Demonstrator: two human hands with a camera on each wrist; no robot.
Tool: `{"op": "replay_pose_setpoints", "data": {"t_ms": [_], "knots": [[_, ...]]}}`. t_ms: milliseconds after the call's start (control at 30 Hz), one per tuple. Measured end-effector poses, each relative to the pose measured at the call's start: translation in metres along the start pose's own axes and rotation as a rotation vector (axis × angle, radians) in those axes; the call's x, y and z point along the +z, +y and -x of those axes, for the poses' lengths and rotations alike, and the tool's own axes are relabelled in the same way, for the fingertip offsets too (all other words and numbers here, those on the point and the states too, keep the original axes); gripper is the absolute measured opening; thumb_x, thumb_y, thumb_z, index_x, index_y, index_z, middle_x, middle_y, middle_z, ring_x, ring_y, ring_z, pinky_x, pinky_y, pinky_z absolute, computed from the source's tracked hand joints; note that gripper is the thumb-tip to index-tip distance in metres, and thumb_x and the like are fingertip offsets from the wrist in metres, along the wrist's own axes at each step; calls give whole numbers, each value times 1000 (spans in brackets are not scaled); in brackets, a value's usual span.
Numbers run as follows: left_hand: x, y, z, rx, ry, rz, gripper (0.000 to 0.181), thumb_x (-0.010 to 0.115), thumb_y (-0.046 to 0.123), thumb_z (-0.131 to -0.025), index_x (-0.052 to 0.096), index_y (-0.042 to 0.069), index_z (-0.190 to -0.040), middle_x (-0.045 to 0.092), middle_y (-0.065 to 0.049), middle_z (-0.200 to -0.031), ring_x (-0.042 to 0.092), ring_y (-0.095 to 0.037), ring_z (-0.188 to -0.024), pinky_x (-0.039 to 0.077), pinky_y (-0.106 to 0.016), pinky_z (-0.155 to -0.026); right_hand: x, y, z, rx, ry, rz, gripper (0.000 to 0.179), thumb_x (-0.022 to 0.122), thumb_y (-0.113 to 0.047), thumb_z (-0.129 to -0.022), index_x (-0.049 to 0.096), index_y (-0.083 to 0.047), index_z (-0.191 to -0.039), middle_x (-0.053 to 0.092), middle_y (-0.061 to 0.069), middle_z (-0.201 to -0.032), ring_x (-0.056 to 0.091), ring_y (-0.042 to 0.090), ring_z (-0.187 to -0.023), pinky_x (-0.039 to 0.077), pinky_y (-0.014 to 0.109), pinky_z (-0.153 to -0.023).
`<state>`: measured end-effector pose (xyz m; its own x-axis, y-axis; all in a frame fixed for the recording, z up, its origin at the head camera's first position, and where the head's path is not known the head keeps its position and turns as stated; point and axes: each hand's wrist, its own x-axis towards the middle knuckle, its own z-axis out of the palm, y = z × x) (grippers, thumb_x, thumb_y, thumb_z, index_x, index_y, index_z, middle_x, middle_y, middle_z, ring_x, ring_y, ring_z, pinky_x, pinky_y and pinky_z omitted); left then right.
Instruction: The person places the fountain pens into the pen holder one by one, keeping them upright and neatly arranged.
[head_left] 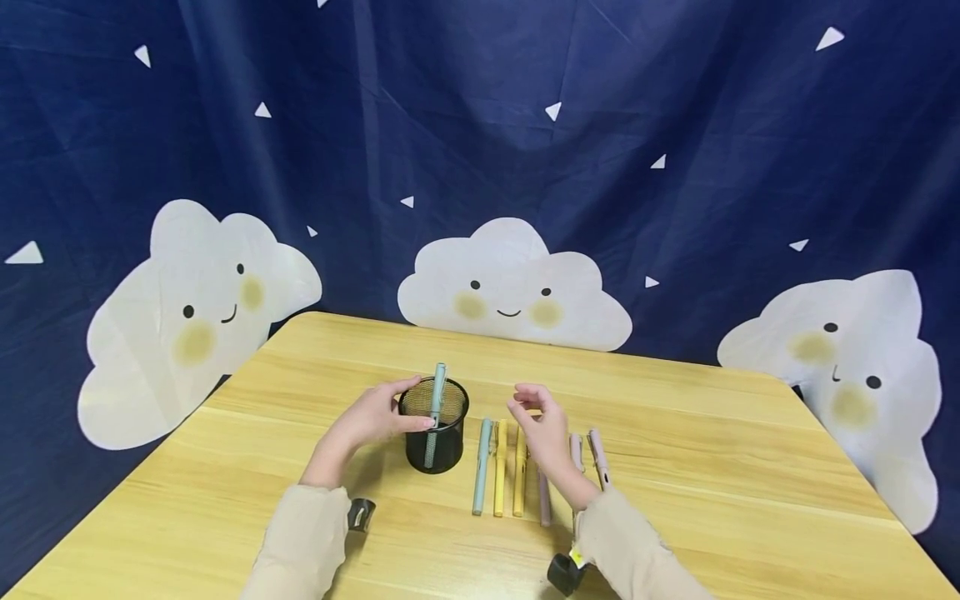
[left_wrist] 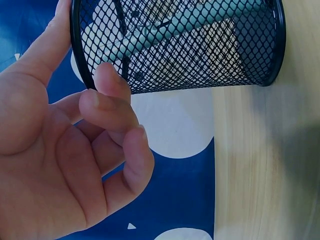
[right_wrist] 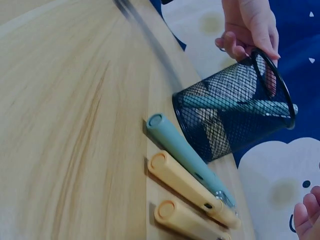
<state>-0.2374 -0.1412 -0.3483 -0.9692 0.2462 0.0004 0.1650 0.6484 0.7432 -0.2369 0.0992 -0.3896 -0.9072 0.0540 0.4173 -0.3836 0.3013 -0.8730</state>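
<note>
L hand pinched cup, prob. to keep it still; R hand hung loose, empty, w/ pens close by.

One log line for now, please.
left hand: grips mesh cup at rim | right hand: nothing visibly held | in mesh cup: leaning teal pen | on table: another teal pen, yellow pens, lilac pens

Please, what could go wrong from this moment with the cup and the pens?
The left hand grips the cup at its rim, so a pull might tip it. The right arm passes over the purple pens and could brush them out of line. The yellow pens lie close together, so the right hand might nudge one while taking another.
</note>
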Motion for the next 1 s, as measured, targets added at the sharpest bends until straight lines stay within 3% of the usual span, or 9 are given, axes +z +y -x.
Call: {"op": "replay_pose_setpoints", "data": {"t_ms": [467, 1000], "knots": [[-1, 1, 2, 0, 4, -4, 75, 75, 28, -72, 40, 7, -135, 44, -3, -59, 41, -14, -54, 37, -28, -52, -19, 3, 3, -1, 12, 14, 20, 61, -3, -84, 58, 5, -102, 60, 17, -96, 54, 23, -84, 44, 25, -68], [-1, 1, 2, -3, -5, 16, 76, 75, 29, -72, 39, 6, -135, 51, -5, -67, 45, -15, -59, 39, -28, -54, -47, 12, 4, 60, 54, 41, 20, 60, 4, -81, 58, 7, -100, 58, 24, -96, 53, 17, -81, 43, 22, -66]]}}
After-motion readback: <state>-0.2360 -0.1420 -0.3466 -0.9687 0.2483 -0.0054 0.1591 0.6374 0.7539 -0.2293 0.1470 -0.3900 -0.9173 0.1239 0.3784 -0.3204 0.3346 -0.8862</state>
